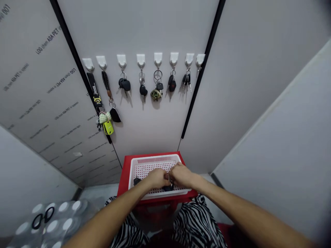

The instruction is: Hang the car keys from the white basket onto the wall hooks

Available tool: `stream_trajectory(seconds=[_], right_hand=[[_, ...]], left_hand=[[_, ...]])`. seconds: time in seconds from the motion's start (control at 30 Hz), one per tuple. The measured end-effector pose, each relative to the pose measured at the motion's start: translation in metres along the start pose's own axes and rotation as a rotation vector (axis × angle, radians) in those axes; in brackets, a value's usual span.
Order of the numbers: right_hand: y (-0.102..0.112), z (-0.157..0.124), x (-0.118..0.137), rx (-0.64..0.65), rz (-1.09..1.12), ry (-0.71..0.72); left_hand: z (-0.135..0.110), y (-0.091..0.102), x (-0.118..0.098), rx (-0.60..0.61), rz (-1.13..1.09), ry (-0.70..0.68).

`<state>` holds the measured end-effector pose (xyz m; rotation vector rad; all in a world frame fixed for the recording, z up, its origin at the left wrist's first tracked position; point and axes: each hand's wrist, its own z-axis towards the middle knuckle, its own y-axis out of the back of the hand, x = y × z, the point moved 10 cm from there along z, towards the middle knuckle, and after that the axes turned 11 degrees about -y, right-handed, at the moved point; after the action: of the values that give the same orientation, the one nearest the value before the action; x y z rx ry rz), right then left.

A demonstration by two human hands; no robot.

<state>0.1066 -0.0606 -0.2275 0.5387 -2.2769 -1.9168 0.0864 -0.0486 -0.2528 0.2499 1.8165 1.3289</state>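
My left hand [157,177] and my right hand [182,175] meet over a white perforated basket [155,160] that rests on a red stool [124,174]. Both hands have their fingers curled around a small dark key set [168,187] between them. Another dark key [136,180] lies in the basket to the left of my left hand. On the wall above, a row of white hooks [158,58] carries several key sets, among them a black lanyard with a yellow-green fob [108,127].
The rightmost hook [200,59] carries nothing. Black vertical strips [199,79] frame the grey wall panel. A printed protective sheet [46,89] covers the left panel. A polka-dot bag [49,220] lies at lower left. Zebra-print trousers [193,224] cover my legs below the stool.
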Motion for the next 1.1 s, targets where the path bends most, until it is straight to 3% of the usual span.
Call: stream_trajectory(seconds=[0.17, 0.37, 0.5, 0.67, 0.93, 1.03, 1.1], right_hand=[[0.000, 0.002, -0.005, 0.030, 0.022, -0.012], [-0.005, 0.009, 0.001, 0.022, -0.009, 0.005], [0.006, 0.022, -0.018, -0.074, 0.068, -0.101], [0.011, 0.040, -0.016, -0.130, 0.056, -0.046], [0.020, 0.054, -0.028, -0.186, 0.137, -0.124], [0.032, 0.052, -0.034, -0.207, 0.260, -0.131], [0.049, 0.048, -0.043, -0.237, 0.473, -0.132]], left_hand=[[-0.002, 0.015, 0.015, -0.160, -0.079, 0.041], [-0.007, 0.008, -0.003, -0.224, -0.068, -0.159], [-0.001, 0.023, 0.013, -0.292, -0.003, -0.124], [0.013, 0.044, 0.036, -0.296, 0.007, -0.066], [0.014, 0.051, 0.037, -0.358, -0.027, -0.064], [0.013, 0.055, 0.036, -0.407, -0.158, -0.086], [0.014, 0.064, 0.035, -0.462, -0.258, -0.076]])
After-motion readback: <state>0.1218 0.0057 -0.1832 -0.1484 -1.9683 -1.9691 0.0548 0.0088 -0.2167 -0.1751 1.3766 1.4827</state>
